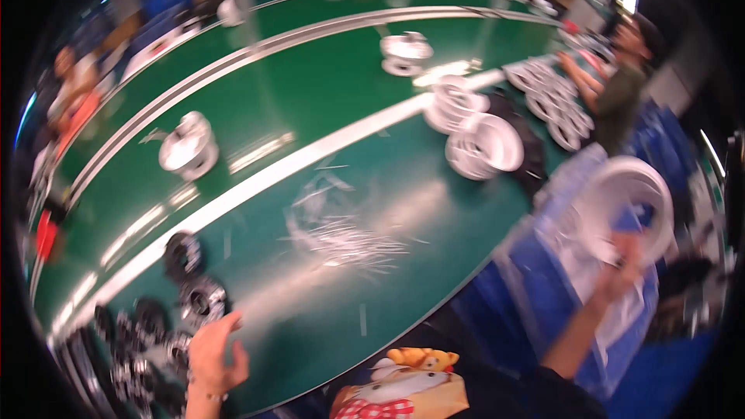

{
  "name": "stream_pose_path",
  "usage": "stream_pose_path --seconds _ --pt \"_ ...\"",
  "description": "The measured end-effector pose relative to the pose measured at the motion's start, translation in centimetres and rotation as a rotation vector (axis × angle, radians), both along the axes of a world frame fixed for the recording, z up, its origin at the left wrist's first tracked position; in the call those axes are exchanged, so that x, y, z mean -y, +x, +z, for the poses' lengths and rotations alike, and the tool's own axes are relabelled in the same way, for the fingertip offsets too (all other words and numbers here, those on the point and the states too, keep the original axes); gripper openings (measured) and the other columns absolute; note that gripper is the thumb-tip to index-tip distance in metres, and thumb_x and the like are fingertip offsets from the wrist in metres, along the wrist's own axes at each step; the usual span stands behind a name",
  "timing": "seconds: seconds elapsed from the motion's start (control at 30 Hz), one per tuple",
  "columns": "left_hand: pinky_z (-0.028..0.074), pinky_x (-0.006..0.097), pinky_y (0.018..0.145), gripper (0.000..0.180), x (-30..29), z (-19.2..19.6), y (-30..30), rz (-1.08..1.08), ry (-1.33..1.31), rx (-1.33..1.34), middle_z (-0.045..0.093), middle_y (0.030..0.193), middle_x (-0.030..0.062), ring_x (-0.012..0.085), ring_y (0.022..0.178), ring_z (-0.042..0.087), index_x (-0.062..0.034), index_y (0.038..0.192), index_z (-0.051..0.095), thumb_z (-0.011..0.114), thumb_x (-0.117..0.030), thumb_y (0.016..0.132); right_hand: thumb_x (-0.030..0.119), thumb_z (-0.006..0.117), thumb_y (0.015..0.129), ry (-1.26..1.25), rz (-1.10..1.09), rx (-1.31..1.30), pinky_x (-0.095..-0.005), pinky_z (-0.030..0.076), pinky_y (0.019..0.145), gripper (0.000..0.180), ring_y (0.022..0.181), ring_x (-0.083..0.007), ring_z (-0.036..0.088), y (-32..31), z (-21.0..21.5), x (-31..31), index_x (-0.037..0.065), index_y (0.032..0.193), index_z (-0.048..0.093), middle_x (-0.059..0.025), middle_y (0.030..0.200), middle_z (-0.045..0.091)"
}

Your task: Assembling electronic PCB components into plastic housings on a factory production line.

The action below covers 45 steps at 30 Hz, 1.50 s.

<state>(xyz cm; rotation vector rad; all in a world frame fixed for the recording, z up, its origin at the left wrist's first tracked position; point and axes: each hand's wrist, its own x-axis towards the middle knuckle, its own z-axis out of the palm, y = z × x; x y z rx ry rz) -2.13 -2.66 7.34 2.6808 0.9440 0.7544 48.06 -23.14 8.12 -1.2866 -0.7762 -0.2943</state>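
Observation:
My right hand (618,271) is at the right, with its fingers closed on the lower rim of a white round housing (661,194). That housing is tilted above a blue crate lined with clear plastic (535,252), where more white parts show blurred. At the lower left my left hand (216,357) has its thumb and fingers apart and nothing between them. Beside it lie several dark round parts with shiny metal, the nearest a black and silver part (203,300) just beyond the fingertips. Motion blur hides the fine detail of both hands.
Thin white strips (349,242) lie scattered mid-table. White ring housings (485,146) stand stacked at the right, with more rings (551,101) beyond. White assemblies (188,146) sit on the green conveyor (310,85). A co-worker (621,81) works at the far right, another person (74,93) at the left.

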Motion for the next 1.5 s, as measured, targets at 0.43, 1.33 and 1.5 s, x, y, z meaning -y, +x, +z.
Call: stream_pose_path --seconds 0.43,1.33,1.5 --pt "0.044 0.03 0.071 0.058 0.7 -0.9 -1.2 -0.066 0.065 0.12 0.051 0.102 0.021 0.0242 0.076 0.057 0.0055 0.12 0.028 0.043 0.014 0.065 0.011 0.054 0.075 0.706 0.253 -1.208 -0.0335 0.043 0.066 0.011 0.056 -0.0157 0.046 -5.3 -12.8 -15.2 0.004 0.071 0.046 -0.0039 0.059 0.046" --pt "0.045 0.03 0.07 0.048 1.7 -0.5 -0.2 -0.01 -0.163 0.04 0.052 0.105 0.0194 0.0278 0.085 0.057 0.0028 0.12 0.03 0.045 0.008 0.074 0.004 0.05 0.072 0.63 0.405 -1.311 -0.0406 0.027 0.094 0.037 0.102 -0.0279 0.041 -6.0 -9.6 -12.7 -0.003 0.105 0.037 -0.0157 0.109 0.044" --pt "0.046 0.03 0.07 0.044 1.8 -0.5 -0.4 -0.045 -0.141 0.137 0.053 0.105 0.0188 0.0268 0.086 0.057 0.0048 0.116 0.034 0.044 0.007 0.074 0.003 0.05 0.074 0.339 0.401 -1.29 -0.0323 0.036 0.086 0.021 0.094 -0.0225 0.042 -11.8 -10.5 -12.3 0.0 0.094 0.045 -0.0114 0.094 0.046"
